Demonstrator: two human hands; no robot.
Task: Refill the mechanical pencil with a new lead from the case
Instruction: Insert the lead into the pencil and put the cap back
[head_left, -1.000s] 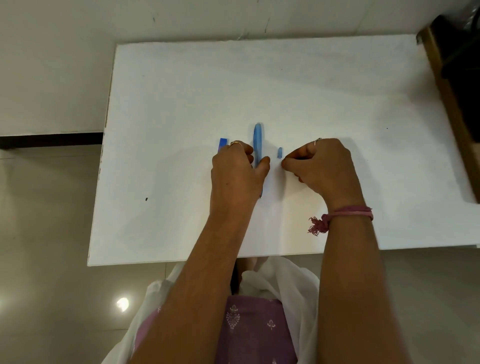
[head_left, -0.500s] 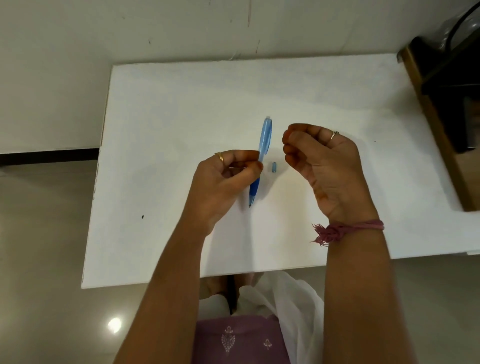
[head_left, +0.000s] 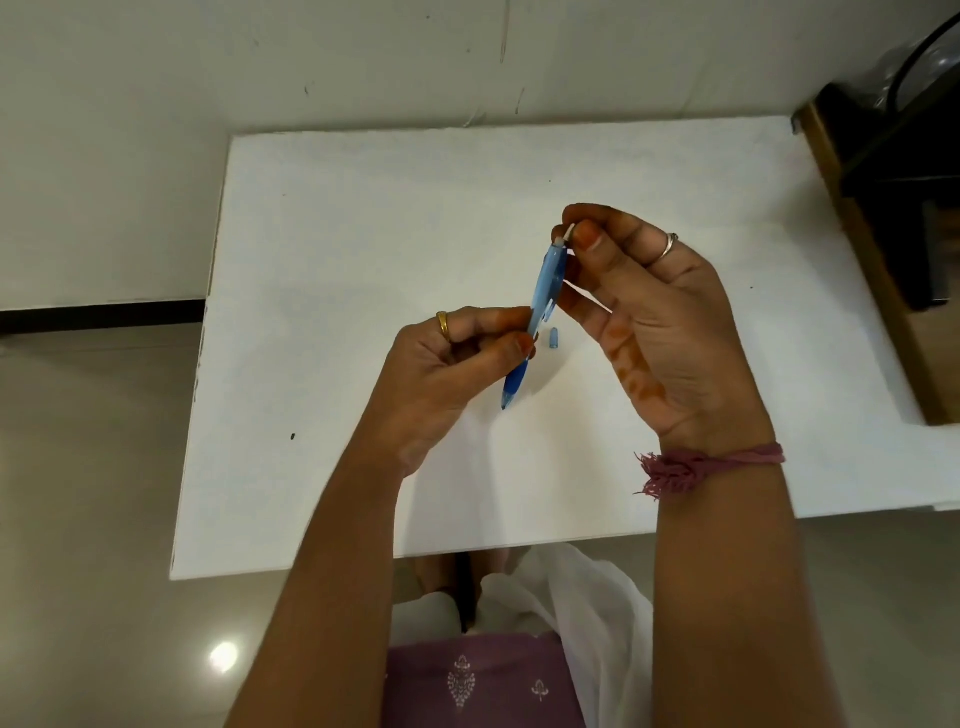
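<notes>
The left hand (head_left: 447, 364) has its grip closed around the blue mechanical pencil (head_left: 543, 291), held tilted above the middle of the white bench (head_left: 337, 260). A small blue cap (head_left: 554, 338) lies beside it. The right hand (head_left: 660, 312) pinches a white piece at the pencil's upper end.

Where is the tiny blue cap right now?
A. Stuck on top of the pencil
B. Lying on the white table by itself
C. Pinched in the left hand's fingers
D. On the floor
B. The little blue cap lies alone on the white table, just right of the pencil, which the left hand holds up while the right hand works at its white top end.
</notes>
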